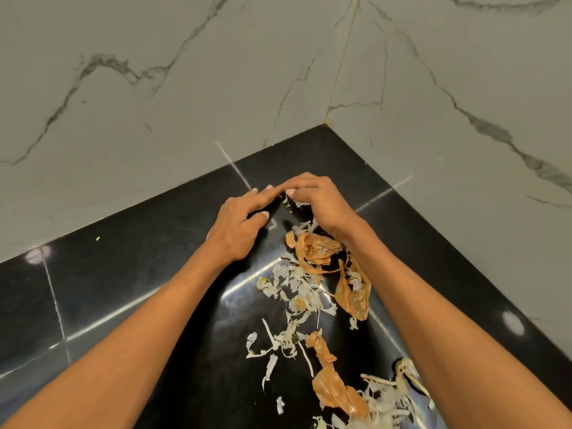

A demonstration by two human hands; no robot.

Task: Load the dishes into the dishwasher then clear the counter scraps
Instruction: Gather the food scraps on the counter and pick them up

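Note:
Onion and garlic scraps [305,292] lie in a trail on the glossy black counter [130,283], running from the corner down to the bottom right. Orange onion skins [315,249] sit among pale white shreds. My left hand [238,226] lies over the counter with its fingers stretched out toward the corner. My right hand [312,199] is cupped over the far end of the scrap trail, fingertips touching those of the left hand. A few white bits [298,204] show under its palm. I cannot tell whether it holds any.
Grey marble-patterned walls [185,88] meet in a corner just beyond my hands. A tiny crumb [97,238] lies on the counter at the left. More skins and shreds [371,400] pile at the bottom right near the frame's edge.

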